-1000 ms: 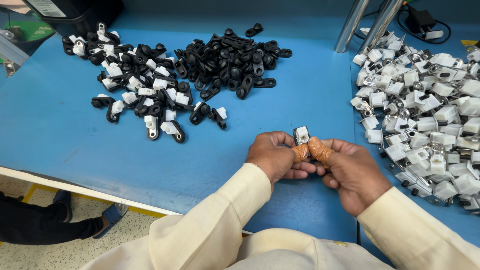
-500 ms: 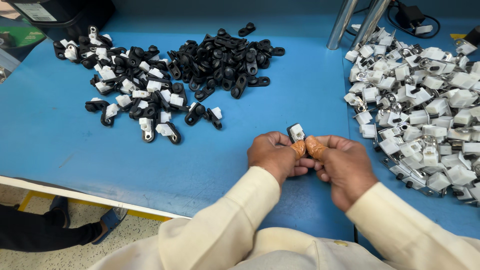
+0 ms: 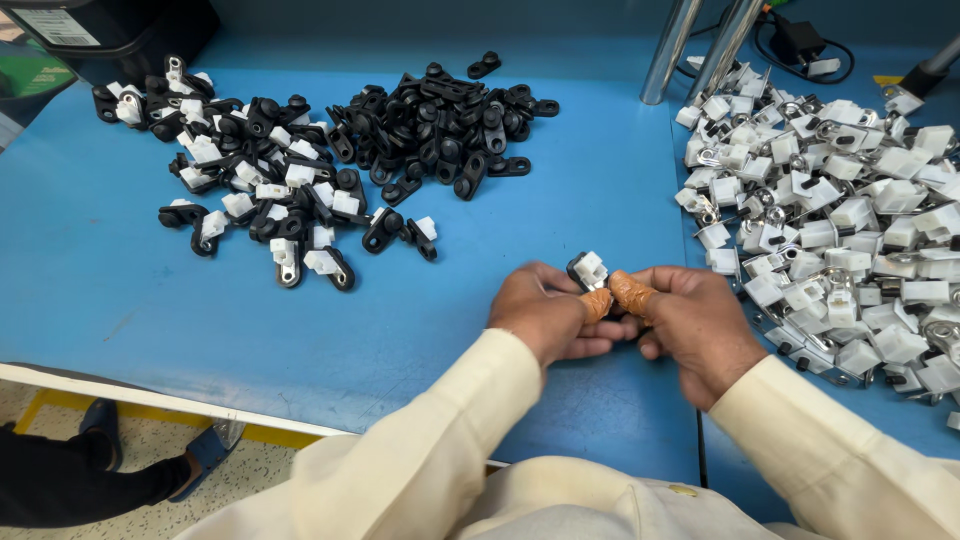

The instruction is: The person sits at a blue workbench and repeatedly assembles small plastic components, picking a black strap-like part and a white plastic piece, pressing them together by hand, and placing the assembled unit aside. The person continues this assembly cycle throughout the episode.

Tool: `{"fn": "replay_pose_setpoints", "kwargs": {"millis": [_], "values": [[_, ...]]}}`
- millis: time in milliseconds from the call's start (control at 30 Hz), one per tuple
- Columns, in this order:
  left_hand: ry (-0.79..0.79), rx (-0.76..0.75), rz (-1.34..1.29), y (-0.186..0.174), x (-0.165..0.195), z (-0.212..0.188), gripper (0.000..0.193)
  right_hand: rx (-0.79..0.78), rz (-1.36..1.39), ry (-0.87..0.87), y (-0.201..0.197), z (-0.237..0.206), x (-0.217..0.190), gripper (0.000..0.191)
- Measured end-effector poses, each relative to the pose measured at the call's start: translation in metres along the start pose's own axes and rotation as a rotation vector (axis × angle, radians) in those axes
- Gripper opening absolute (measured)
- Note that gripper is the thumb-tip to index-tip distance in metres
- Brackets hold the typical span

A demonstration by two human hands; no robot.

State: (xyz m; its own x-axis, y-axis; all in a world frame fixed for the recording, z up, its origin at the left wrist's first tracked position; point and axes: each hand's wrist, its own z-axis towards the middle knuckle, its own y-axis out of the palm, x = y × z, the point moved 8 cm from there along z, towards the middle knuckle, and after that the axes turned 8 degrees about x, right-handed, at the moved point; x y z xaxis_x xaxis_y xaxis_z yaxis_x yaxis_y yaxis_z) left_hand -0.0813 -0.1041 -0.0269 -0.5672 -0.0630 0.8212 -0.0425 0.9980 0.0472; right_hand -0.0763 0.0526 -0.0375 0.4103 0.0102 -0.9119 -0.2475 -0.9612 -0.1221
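Note:
My left hand [image 3: 545,312] and my right hand [image 3: 690,322] meet over the blue table [image 3: 110,290], both thumbs wrapped in orange finger cots. Together they pinch one small part [image 3: 589,270], a black clip with a white plastic piece on it. A pile of plain black clips [image 3: 440,120] lies at the back centre. To its left is a pile of black clips fitted with white pieces [image 3: 255,185]. A heap of loose white pieces with metal terminals [image 3: 840,220] fills the right side, close to my right hand.
Two shiny metal posts [image 3: 690,45] rise at the back right. A black bin [image 3: 120,30] stands at the back left corner. Past the table's front edge, another person's foot in a blue sandal [image 3: 205,452] rests on the floor.
Both hands stay together on the small part, with only slight finger movement. The view has shifted a little.

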Motion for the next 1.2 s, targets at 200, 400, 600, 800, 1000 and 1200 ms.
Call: {"fn": "replay_pose_setpoints", "kwargs": {"millis": [200,400,600,800,1000,1200], "values": [[0.122,-0.14,0.191,-0.013,0.011,0.0,0.039,0.006,-0.53,-0.249,-0.009,-0.004,-0.031,0.014],[0.161,0.03,0.197,-0.011,0.009,-0.01,0.034,0.068,-0.017,-0.153,-0.003,-0.008,-0.016,0.022],[0.02,0.073,-0.025,-0.008,0.0,-0.022,0.035,0.073,0.264,0.146,-0.01,-0.004,0.012,0.032],[0.014,0.044,-0.061,-0.003,0.0,-0.021,0.027,-0.005,0.125,0.051,-0.013,-0.002,0.006,0.022],[0.079,0.12,0.01,0.003,0.0,-0.024,0.025,0.235,0.162,0.033,-0.012,0.003,0.003,0.023],[-0.056,0.01,-0.24,0.002,-0.006,-0.02,0.022,0.126,0.199,0.147,-0.015,0.005,0.008,0.023]]}}
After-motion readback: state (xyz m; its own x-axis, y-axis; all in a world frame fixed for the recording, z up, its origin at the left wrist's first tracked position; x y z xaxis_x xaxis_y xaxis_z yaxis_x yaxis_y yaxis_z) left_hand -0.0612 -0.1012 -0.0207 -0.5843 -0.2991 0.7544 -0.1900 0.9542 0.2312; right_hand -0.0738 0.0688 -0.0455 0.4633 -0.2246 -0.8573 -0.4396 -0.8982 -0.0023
